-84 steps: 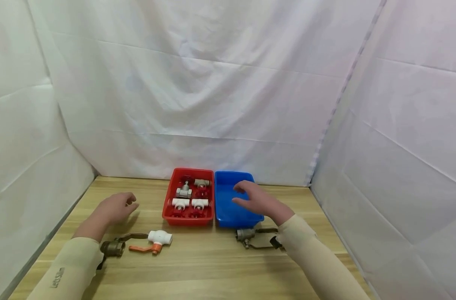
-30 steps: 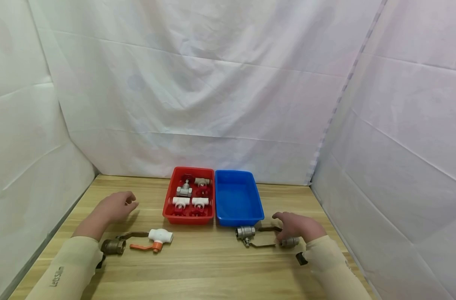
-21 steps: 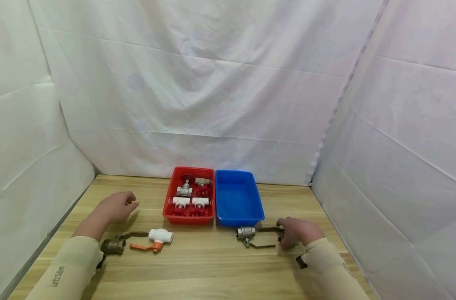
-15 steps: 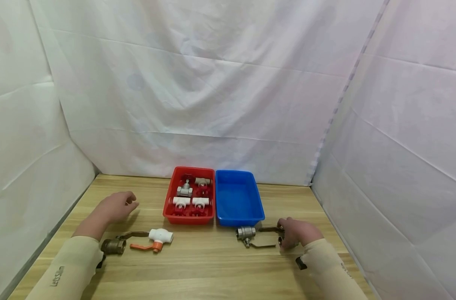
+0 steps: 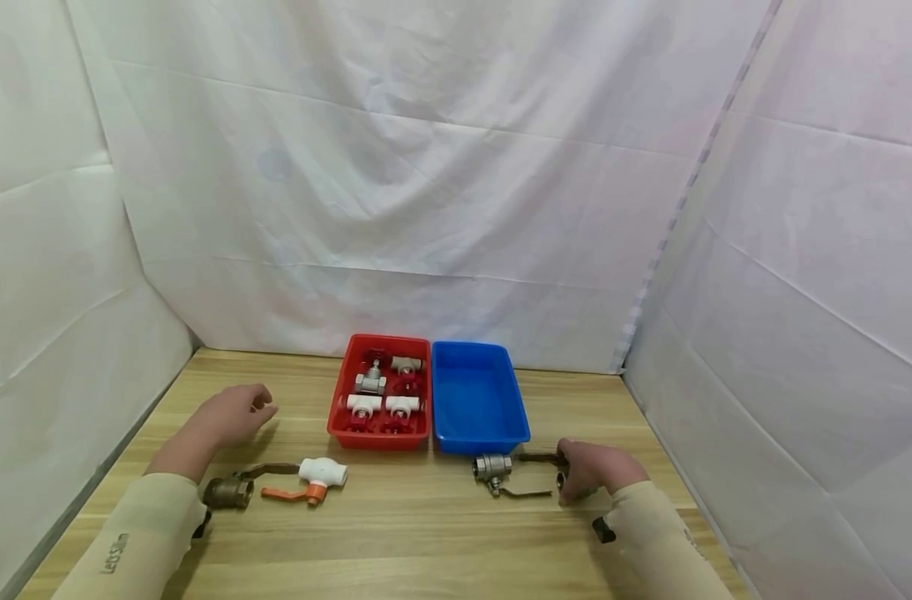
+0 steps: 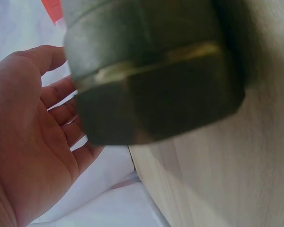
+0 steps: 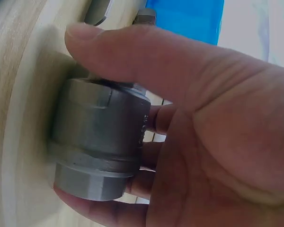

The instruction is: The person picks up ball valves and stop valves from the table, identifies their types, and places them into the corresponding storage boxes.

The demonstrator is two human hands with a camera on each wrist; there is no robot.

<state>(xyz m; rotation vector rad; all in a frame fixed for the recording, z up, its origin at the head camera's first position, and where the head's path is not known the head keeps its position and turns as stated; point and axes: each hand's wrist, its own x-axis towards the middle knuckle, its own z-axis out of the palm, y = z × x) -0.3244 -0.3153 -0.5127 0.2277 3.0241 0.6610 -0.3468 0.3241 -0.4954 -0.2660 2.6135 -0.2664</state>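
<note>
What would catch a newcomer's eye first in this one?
Most likely the bright red tray holding valves and the blue tray beside it, toward the back of the wooden table. Next, perhaps, the white valve with its orange handle, nearer the camera and left of centre; then the right hand at right, fingers curled round a metal valve.

Brass valve [image 6: 151,71] blurred close-up, gripped valve [image 7: 102,127] partly hidden

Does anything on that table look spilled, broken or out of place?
Nothing stands out. The red bin and blue bin sit upright side by side. The white valve, brass valve and loose steel valve lie on the table with no visible damage. The right hand partly hides the gripped valve, so I can't fully judge it.
</note>
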